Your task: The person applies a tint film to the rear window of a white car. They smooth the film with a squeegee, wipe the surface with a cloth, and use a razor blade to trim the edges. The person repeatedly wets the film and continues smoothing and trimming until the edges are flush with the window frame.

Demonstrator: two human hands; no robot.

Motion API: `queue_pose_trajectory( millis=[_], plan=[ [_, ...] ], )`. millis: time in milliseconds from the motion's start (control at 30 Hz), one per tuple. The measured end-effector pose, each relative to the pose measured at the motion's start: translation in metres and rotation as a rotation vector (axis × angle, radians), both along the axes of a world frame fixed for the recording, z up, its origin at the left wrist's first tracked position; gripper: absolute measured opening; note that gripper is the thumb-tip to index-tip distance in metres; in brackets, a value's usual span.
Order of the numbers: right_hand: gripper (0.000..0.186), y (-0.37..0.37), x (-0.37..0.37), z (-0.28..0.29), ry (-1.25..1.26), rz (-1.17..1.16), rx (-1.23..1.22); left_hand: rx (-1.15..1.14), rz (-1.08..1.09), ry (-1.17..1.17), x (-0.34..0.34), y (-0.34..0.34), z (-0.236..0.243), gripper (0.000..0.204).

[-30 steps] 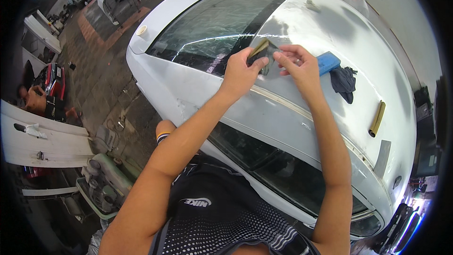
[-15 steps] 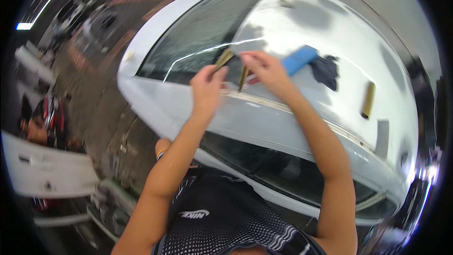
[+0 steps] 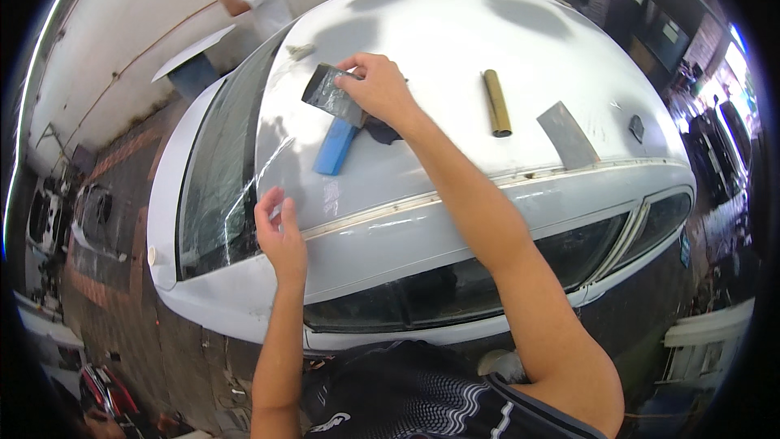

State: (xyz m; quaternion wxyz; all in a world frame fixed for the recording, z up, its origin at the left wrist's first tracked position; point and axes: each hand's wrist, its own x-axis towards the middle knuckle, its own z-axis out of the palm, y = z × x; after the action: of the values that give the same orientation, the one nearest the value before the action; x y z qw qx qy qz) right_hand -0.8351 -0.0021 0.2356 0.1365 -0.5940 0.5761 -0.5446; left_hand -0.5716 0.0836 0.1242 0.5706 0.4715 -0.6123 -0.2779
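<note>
The right hand (image 3: 380,88) pinches a dark grey, glossy, bent sheet (image 3: 335,97) between thumb and fingers, above the white, grey-patched car roof (image 3: 439,41). The left hand (image 3: 281,237) is empty, its fingers loosely parted near the roof's edge (whether it touches the metal I cannot tell). Below the sheet lies a blue rectangular block (image 3: 334,150), with a crumpled dark cloth (image 3: 383,132) just beside it, partly hidden; farther right rest an olive-brown rolled tube (image 3: 496,106) and a flat grey strip (image 3: 567,138).

Bright glare on car roof (image 3: 435,28); edges curved, black.
</note>
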Motion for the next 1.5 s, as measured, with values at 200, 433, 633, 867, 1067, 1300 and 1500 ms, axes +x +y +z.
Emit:
queue_pose_trajectory(
  millis=[200,433,633,867,1067,1300,1500],
  plan=[
    [0.031,0.007,0.042,-0.010,-0.183,0.647,0.185,0.018,-0.060,0.321,-0.011,-0.004,0.020,0.042],
    [0.028,0.020,0.084,-0.028,-0.103,0.711,0.409,0.087,-0.036,0.289,0.023,-0.032,0.049,0.025],
    [0.019,0.032,0.096,-0.032,-0.234,0.735,0.417,-0.446,0.145,-0.287,0.017,-0.010,0.048,0.021],
    [0.029,0.028,0.085,-0.031,-0.549,0.843,0.595,-0.396,-0.093,-0.321,0.022,0.009,0.045,0.047],
    [0.043,0.042,0.099,-0.021,-0.532,0.931,0.671,-0.242,-0.159,-0.284,0.044,0.018,0.042,0.062],
    [0.020,0.049,0.098,-0.034,-0.093,0.760,0.479,0.099,-0.006,0.001,0.043,0.002,0.029,0.030],
    [0.019,0.042,0.096,-0.048,-0.088,0.877,0.482,0.179,-0.273,0.282,0.055,0.028,0.052,0.035]
  ],
)
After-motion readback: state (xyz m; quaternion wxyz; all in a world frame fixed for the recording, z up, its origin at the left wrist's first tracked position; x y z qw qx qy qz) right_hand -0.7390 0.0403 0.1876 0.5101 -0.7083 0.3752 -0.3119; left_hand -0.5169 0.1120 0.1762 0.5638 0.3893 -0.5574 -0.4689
